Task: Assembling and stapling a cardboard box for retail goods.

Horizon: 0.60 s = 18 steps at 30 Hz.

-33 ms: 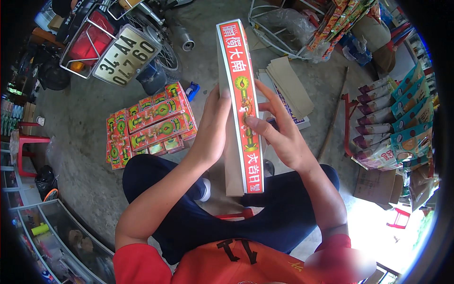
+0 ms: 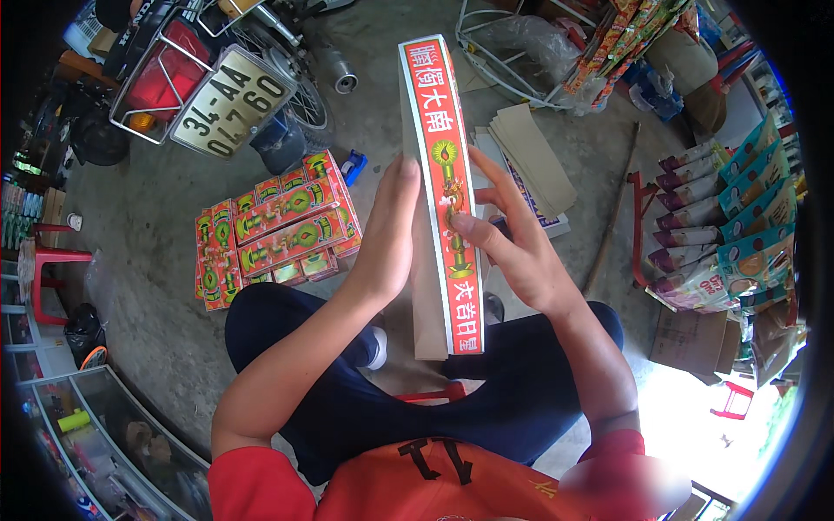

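While the right hand point(image 2: 521, 252) pinches the red printed face of the long box point(image 2: 443, 174) between thumb and forefinger, its other fingers spread behind the far edge; the left hand point(image 2: 387, 234) lies flat along the plain brown side, fingers pressed together and pointing toward 12 o'clock. Box held edge-on above the lap, running from 12 down to 6 o'clock, red face with white border turned toward the right hand. Judged step: smoothing or seating the red printed strip onto the cardboard box, near the middle of its length. Next move likely calls for sliding the pinch along the strip while the left palm braces the side, keeping the edge square. Outward: at 9 o'clock on the concrete floor point(image 2: 156, 252), a stack of finished red boxes point(image 2: 274, 230), well apart from the hands. At 2 o'clock, a pile of flat brown cardboard sheets point(image 2: 532, 156), near the right hand. At 11 o'clock, the rear of a motorbike point(image 2: 204, 87). At 3 o'clock, hanging packets point(image 2: 734, 217) on a rack. Red stool point(image 2: 52, 265) at 9 o'clock.
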Available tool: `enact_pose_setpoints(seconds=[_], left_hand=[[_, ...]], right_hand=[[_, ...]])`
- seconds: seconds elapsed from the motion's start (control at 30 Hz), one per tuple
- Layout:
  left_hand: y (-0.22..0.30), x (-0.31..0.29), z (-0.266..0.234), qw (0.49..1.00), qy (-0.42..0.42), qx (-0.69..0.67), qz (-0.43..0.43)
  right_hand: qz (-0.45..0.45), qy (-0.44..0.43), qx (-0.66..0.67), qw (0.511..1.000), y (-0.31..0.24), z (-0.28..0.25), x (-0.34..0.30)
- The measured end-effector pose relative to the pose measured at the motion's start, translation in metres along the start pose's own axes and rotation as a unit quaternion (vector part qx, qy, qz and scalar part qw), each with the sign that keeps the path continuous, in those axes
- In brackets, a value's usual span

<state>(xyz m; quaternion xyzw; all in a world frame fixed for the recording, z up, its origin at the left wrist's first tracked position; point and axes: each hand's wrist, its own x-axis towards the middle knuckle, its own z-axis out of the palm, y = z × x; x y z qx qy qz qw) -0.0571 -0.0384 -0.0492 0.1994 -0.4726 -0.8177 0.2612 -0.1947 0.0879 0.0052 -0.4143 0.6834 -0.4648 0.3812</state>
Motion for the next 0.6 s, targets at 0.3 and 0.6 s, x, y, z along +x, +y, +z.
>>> enact_pose_setpoints(seconds=[0.3, 0.6], left_hand=[[0.0091, -0.0028, 0.0041, 1.000, -0.010, 0.011, 0.011], [0.0048, 0.0006, 0.0049, 0.994, 0.055, 0.079, 0.046]], right_hand=[[0.020, -0.027, -0.005, 0.999, 0.0006, 0.0018, -0.0020], [-0.012, -0.071, 0.065, 0.995, 0.0063, 0.0093, 0.0006]])
